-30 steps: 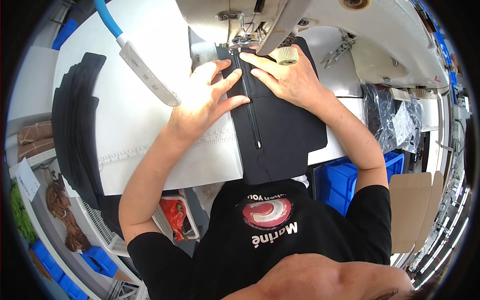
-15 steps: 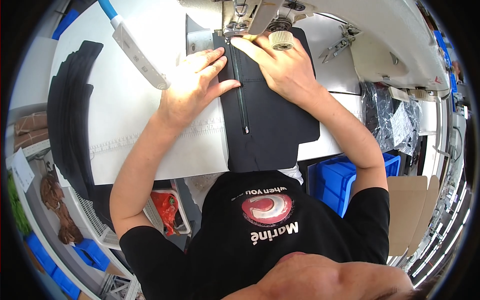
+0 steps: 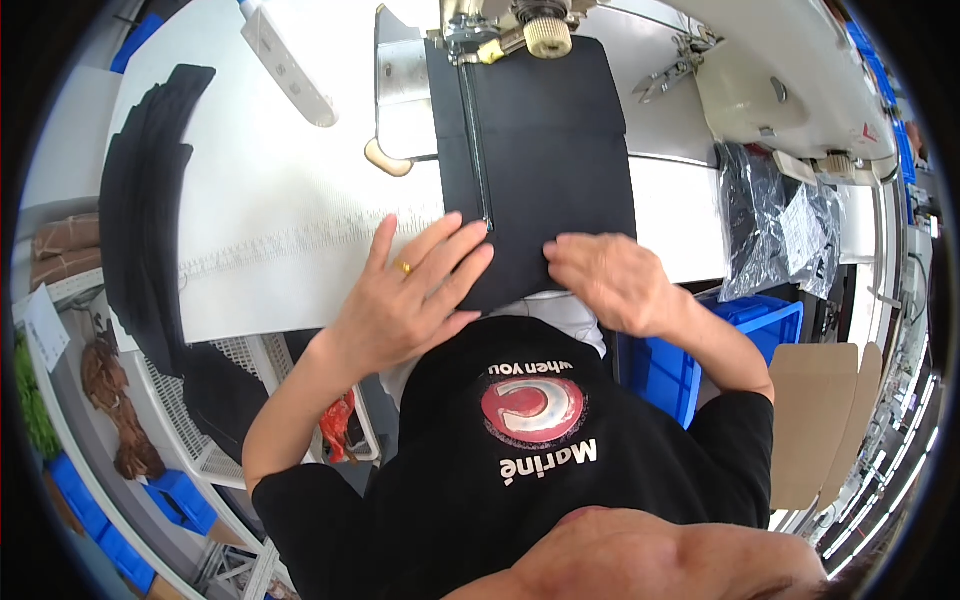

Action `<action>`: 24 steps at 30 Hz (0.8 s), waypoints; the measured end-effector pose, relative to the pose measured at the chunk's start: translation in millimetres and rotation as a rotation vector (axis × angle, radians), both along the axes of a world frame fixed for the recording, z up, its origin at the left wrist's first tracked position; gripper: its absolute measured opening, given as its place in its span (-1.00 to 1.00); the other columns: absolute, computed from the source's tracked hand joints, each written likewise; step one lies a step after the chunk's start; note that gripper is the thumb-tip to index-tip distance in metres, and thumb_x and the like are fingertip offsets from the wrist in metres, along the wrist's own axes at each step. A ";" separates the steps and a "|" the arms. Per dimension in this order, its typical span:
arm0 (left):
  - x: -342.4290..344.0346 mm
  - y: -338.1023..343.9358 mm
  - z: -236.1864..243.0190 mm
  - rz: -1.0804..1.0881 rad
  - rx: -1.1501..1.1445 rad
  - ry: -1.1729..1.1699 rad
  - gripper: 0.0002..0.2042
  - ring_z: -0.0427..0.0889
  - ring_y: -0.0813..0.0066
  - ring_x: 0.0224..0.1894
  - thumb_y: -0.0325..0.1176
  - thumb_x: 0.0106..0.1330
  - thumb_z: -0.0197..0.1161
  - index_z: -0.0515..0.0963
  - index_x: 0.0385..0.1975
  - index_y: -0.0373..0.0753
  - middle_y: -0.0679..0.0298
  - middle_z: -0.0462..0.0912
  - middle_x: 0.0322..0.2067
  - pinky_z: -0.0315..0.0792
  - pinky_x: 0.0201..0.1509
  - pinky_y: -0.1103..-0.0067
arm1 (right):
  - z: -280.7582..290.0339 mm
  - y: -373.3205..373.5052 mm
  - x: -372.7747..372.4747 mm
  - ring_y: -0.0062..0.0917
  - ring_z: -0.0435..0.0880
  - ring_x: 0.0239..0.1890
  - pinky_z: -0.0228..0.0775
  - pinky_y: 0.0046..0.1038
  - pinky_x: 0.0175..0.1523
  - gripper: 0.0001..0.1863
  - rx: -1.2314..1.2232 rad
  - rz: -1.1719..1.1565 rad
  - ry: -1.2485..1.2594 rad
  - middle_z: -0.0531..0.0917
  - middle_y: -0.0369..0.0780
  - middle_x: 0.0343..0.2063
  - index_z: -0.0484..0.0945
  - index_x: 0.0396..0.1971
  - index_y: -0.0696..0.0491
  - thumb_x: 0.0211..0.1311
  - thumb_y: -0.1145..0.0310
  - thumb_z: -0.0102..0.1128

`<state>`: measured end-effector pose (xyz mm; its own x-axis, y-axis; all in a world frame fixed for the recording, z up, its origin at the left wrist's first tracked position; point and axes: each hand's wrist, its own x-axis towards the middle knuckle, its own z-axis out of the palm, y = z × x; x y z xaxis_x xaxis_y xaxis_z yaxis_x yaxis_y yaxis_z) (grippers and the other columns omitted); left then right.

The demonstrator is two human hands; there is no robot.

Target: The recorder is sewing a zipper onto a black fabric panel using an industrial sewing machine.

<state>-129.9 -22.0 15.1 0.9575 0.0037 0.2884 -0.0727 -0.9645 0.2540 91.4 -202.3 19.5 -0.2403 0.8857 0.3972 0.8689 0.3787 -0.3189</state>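
Observation:
A black fabric piece [image 3: 548, 140] with a long dark zipper [image 3: 473, 150] lies beneath the sewing machine head [image 3: 470, 30], the zipper's upper end at the presser foot. My left hand [image 3: 410, 300] is open, fingers spread, its tips reaching onto the fabric beside the zipper's lower end. My right hand [image 3: 610, 280] rests on the lower right of the fabric, fingers loosely bent side by side, gripping nothing visible. A metal plate [image 3: 400, 75] with a pale curved handle sits left of the fabric.
The white worktable [image 3: 260, 300] carries a printed ruler, a stack of black strips [image 3: 140, 220] and clear plastic bags [image 3: 755, 220]. A white lamp arm [image 3: 285, 70] hangs at upper left. Below are white baskets [image 3: 210, 450], a blue bin [image 3: 670, 380] and cardboard [image 3: 810, 420].
Both hands have moved down from the presser foot to the fabric's lower part. The fabric has shifted up under the machine, and the metal plate at left is uncovered.

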 end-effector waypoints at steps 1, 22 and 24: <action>3.2 -2.9 -0.6 -0.004 -0.006 0.031 -0.38 0.38 0.34 0.26 -0.12 0.03 0.40 0.46 0.14 -0.15 0.23 0.44 0.18 -0.02 0.39 0.12 | -1.3 2.2 0.6 -0.24 0.70 -0.19 0.52 -0.38 -0.16 -0.73 -0.055 -0.051 0.004 0.68 -0.06 -0.20 0.55 -0.23 0.23 -0.02 0.62 0.19; 47.0 16.2 6.4 0.136 -0.507 0.098 -0.81 0.51 0.40 -0.35 -0.40 0.17 0.33 0.63 -0.27 -0.35 0.25 0.50 -0.39 0.37 -0.26 0.56 | -27.2 -21.1 -12.3 -0.25 0.63 -0.17 0.46 -0.33 -0.06 -0.43 -0.211 -0.242 -0.176 0.62 -0.08 -0.11 0.52 0.02 0.19 -0.01 0.25 0.41; 38.9 4.4 0.0 0.132 -0.392 -0.020 -0.81 0.52 0.34 -0.31 -0.37 0.11 0.37 0.64 -0.32 -0.31 0.25 0.50 -0.34 0.41 -0.25 0.50 | -7.6 -15.6 -19.2 -0.29 0.62 -0.31 0.45 -0.35 -0.18 -0.54 -0.213 -0.222 -0.123 0.62 -0.14 -0.27 0.57 -0.14 0.18 -0.04 0.27 0.43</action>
